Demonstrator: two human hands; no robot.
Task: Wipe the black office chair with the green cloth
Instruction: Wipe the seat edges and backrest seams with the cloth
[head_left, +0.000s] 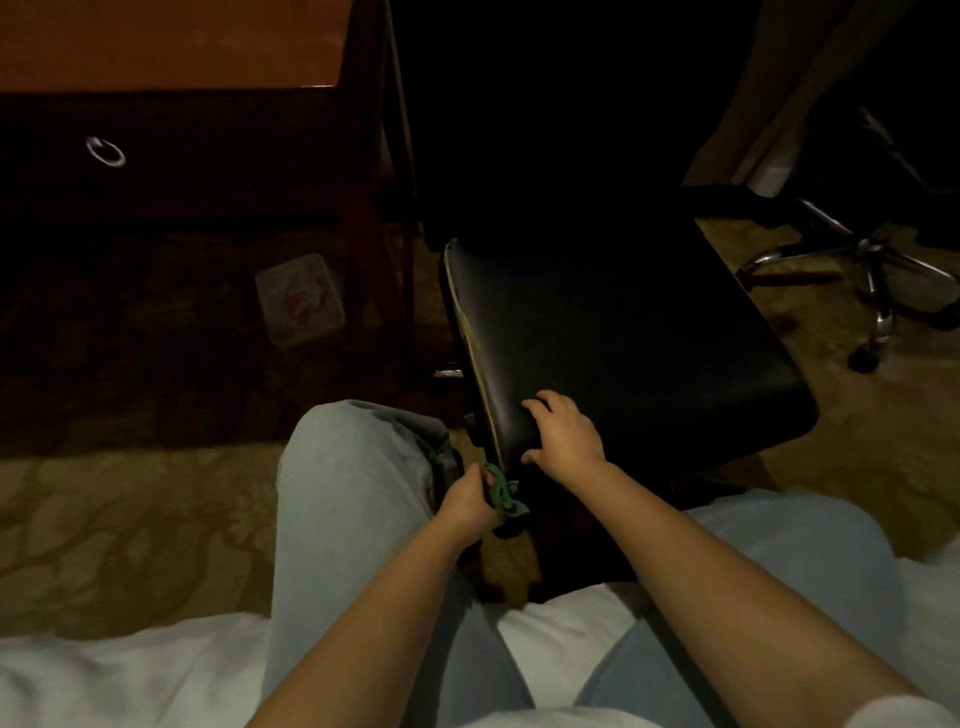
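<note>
**Cloth at the near corner of the seat, one hand on top**

The green cloth (503, 491) is bunched into a small crumpled wad just below the near left corner of the black office chair (623, 353), where the worn, pale-edged seam of the seat runs down to its end. It sits right against that corner. The dim light does not show how much of the cloth presses on the edge.

The left hand (467, 501) grips the cloth. Its fingers are curled round the wad from the left, and the green folds stick out to the right of the knuckles. This hand is below seat level, between the chair and the person's left knee.

The right hand (566, 436) lies on top of the seat at the same near corner, just above and to the right of the cloth. Its fingers are spread and lightly bent, with the tips on the black upholstery and pointing toward the left edge. The thumb lies along the front rim. It holds nothing and rests on the cushion.

The person sits on a bed with a white sheet (104, 675), legs in pale jeans on either side of the chair. To the left stands a dark wooden drawer front with a ring pull (106, 151), and a clear plastic box (300, 299) lies on the patterned carpet below it. A second chair's chrome base (857, 260) shows at the right.
</note>
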